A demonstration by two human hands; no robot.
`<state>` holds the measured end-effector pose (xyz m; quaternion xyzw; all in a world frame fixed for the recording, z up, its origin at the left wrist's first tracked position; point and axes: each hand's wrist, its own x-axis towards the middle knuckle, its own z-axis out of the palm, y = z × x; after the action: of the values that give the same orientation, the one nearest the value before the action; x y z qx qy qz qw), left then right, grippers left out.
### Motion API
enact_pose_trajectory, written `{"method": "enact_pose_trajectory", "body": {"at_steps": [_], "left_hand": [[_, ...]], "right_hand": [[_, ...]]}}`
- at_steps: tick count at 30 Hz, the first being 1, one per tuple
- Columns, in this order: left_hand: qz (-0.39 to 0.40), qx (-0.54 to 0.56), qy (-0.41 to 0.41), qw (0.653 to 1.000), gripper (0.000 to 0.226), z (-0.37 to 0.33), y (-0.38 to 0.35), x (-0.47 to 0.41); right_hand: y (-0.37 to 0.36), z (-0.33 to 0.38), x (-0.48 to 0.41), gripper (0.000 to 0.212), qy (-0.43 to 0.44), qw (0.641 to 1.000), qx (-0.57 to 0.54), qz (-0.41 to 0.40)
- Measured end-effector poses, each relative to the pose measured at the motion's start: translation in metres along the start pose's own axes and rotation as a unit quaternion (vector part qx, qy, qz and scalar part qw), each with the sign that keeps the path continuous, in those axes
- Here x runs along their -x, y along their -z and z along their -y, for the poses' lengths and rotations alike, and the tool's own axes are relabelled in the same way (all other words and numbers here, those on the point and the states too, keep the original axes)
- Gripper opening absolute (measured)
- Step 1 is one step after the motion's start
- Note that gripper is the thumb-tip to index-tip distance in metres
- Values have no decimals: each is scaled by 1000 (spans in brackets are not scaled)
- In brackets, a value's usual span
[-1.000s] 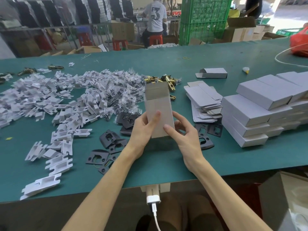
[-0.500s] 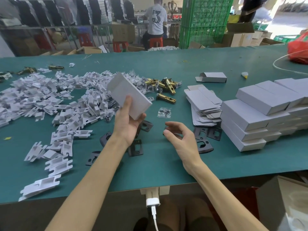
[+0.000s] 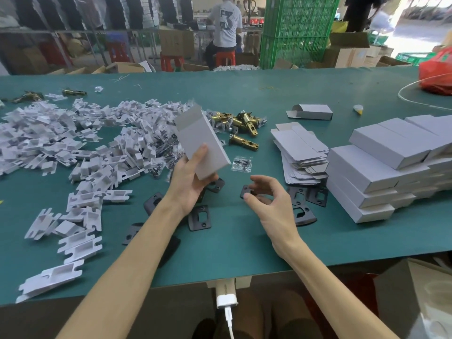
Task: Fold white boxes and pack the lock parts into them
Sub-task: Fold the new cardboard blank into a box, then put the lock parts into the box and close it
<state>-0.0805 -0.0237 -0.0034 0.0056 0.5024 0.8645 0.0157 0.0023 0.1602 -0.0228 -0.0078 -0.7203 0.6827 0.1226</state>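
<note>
My left hand [image 3: 189,182] grips a folded white box [image 3: 201,143], tilted with its open flap pointing up and away. My right hand [image 3: 269,199] hovers low over the green table [image 3: 244,241] with a small black strike plate [image 3: 245,191] pinched at its fingertips. More black plates [image 3: 199,217] lie under and between my hands. A small clear bag of screws [image 3: 241,164] rests just beyond my right hand. Brass latch bolts [image 3: 243,132] lie farther back.
A wide heap of white plastic inserts [image 3: 73,148] covers the left of the table. Flat unfolded box blanks [image 3: 299,152] are stacked at centre right, beside stacked finished white boxes [image 3: 391,162]. One half-open box [image 3: 310,111] lies behind. A red bag [image 3: 437,74] sits far right.
Both hands held the box upright one second ago. My right hand let go and dropped to the table, picking up a black plate. My left hand swung the box left, then tilted it back.
</note>
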Motion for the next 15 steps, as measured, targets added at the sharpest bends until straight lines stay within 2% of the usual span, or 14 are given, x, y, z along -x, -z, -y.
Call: {"method": "enact_pose_trajectory", "body": {"at_steps": [2,4,7,9,11,15], "left_hand": [[5,9,8,1000,35,0,1,1],[16,4,8,1000,36,-1,1,3],[63,-22,7,998,39,-1,2,5],[89,-48,6,995,40,1,-1,8],[107,-69,5,992,35,3,-3,9],[147,-110,2,983,24,6,-3,12]], "right_hand": [[0,0,0,39,19,998,57,-31],[0,-1,0,47,42,984,164,-53],[-6,0,-3,60,45,944,326,-19],[-10,-3,-2,59,46,906,420,16],[-11,-5,-1,50,50,891,451,26],[-11,-4,0,35,46,908,415,-9]]}}
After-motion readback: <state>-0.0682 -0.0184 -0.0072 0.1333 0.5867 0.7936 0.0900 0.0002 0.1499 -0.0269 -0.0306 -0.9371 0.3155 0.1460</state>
